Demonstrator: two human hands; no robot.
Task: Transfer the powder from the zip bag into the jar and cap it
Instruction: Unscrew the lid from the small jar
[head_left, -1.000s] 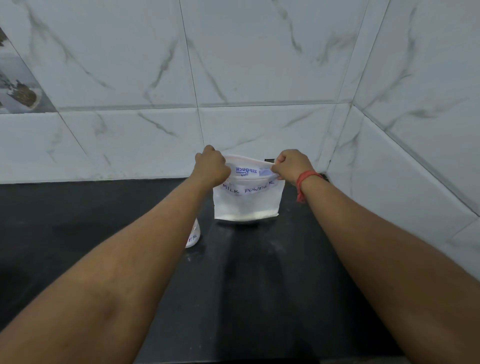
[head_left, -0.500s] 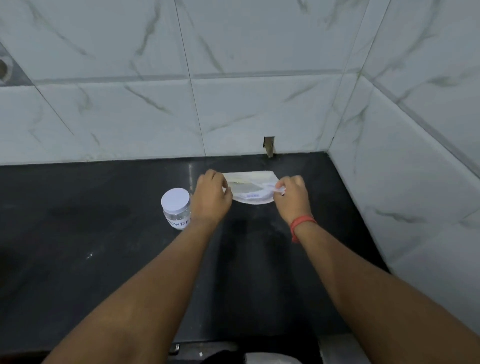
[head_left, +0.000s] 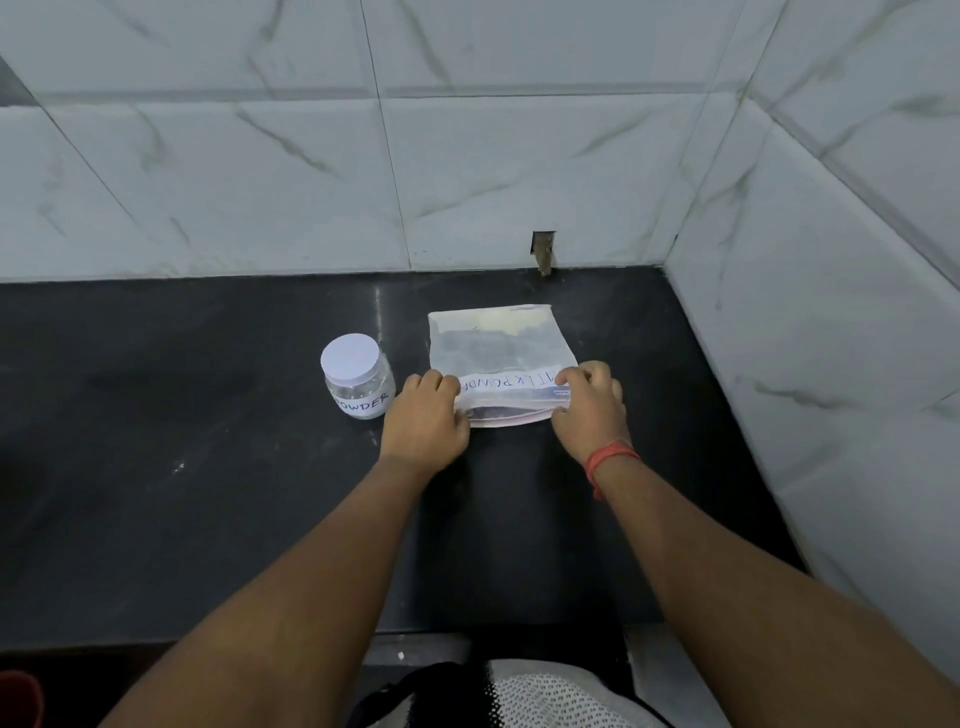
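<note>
My left hand (head_left: 423, 415) and right hand (head_left: 589, 410) pinch the zip bag (head_left: 498, 358) flat on the bench (head_left: 208, 467); capped jar (head_left: 357, 376) at nine o'clock. I should part the seal evenly, mouth raised.

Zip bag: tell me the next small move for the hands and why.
Probably pull the zip bag's near edge apart to finish opening it. It lies flat on the counter, mouth toward the person, with the left hand and right hand pinching its two corners, and the mouth only gapes slightly. The jar beside it still wears its white lid.
</note>
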